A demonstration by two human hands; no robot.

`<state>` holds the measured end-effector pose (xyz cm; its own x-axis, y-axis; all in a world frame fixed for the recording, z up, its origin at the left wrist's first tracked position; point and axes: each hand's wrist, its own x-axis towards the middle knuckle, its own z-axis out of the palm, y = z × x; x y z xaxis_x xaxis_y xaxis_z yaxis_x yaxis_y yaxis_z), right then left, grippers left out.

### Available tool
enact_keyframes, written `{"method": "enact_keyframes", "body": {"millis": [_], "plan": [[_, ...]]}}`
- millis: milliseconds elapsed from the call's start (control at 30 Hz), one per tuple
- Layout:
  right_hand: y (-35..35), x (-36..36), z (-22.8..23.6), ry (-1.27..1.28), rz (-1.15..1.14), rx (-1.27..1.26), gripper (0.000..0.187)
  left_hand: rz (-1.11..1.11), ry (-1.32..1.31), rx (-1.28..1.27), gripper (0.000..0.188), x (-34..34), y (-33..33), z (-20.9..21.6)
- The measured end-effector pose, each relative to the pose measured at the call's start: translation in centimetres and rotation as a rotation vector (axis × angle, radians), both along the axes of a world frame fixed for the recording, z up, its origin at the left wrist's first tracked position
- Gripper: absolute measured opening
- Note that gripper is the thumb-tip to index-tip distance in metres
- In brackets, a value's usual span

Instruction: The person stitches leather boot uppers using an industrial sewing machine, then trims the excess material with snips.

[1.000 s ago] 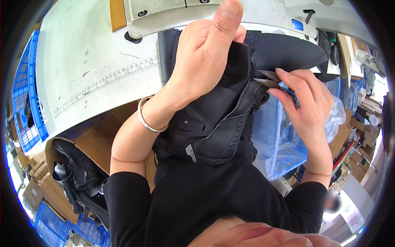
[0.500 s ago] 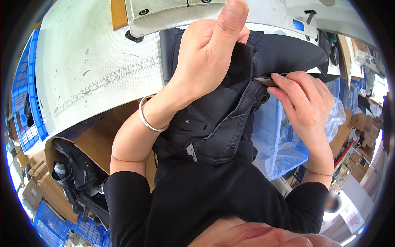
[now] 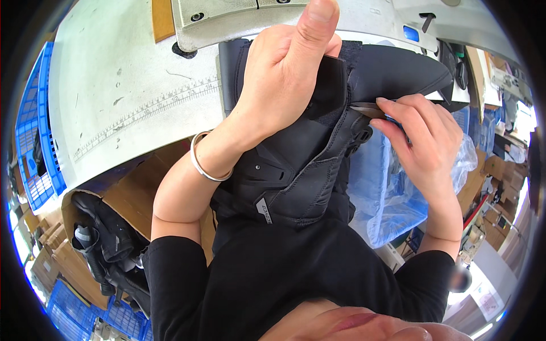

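A black boot upper with stitched seams, a strap buckle and a small light label lies across my lap and the table edge. My left hand is closed on its upper part, thumb pointing up; the fingers curl out of sight behind the black material. Between the thumb and fingers of my right hand is a slim, pointed metal blade. Its tip touches or nearly touches the seam right of my left hand. The blade's other end is hidden in my palm.
A pale table with a printed ruler scale lies left, beneath a grey machine at the far side. A cardboard box with black pieces stands lower left. A blue bin with clear plastic lining is under my right arm.
The boot upper and my left hand have shifted very slightly left. My right hand keeps the blade at the seam, its fingers slightly changed in angle, and more of the blade shows.
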<state>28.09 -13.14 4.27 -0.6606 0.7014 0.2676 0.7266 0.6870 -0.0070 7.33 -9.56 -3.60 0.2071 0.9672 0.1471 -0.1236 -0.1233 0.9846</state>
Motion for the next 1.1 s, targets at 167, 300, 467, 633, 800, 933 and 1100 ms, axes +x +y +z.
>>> {"method": "enact_keyframes", "body": {"millis": [167,300,467,633,800,933,1100], "plan": [[0.1,-0.3,-0.2,-0.034,0.015,0.027,0.026,-0.004,0.003,-0.002,0.073,-0.1,0.0,-0.2],[0.4,0.2,-0.6,-0.047,0.064,0.049,0.026,-0.07,0.038,-0.019,0.07,-0.8,0.6,0.4],[0.1,2.5,-1.7,0.482,-0.196,-0.392,0.023,0.116,0.103,0.013,0.072,0.1,-0.2,0.8],[-1.6,4.3,-5.2,0.885,-0.438,-0.385,0.042,0.091,0.599,0.59,0.027,-0.8,0.5,0.3],[-2.8,3.2,-8.7,1.028,-0.514,-0.344,0.068,-0.306,0.641,0.306,0.049,-1.9,2.7,2.0],[-1.7,1.7,-9.3,1.039,-0.521,-0.315,0.066,-0.244,0.919,0.319,0.057,-1.1,3.4,4.1],[-2.1,1.3,-7.7,0.747,-0.433,-0.197,0.043,-0.271,0.869,0.226,0.043,-0.5,4.0,5.8]]}}
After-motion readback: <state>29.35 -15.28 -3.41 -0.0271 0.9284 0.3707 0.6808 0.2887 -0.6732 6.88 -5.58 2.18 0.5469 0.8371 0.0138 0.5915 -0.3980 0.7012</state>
